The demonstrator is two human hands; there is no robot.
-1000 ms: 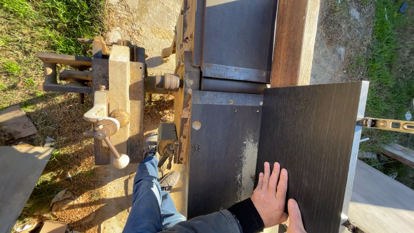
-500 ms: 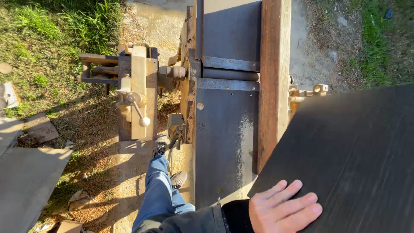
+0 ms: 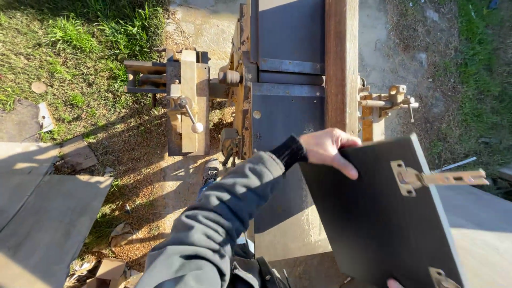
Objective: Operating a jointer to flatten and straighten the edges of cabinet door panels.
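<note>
Head view shows us the big machine table (image 3: 288,122) below; the dark board (image 3: 384,224), flat before, is now lifted. Our left hand (image 3: 325,149) grips its top edge; right hand (image 3: 394,284) is barely visible, grip unclear.

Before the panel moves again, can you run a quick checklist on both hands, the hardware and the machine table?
1. Left hand on the dark panel: ok, fingers wrapped over its top edge.
2. Right hand grip: cannot tell, only a fingertip shows at the panel's bottom edge.
3. Hinge on the panel: not ok, its arm sticks out past the right edge.
4. Machine table: ok, nothing lying on it.
5. Fence: ok, upright along the table's right side.
6. Foot: ok, on the ground beside the machine.
</note>
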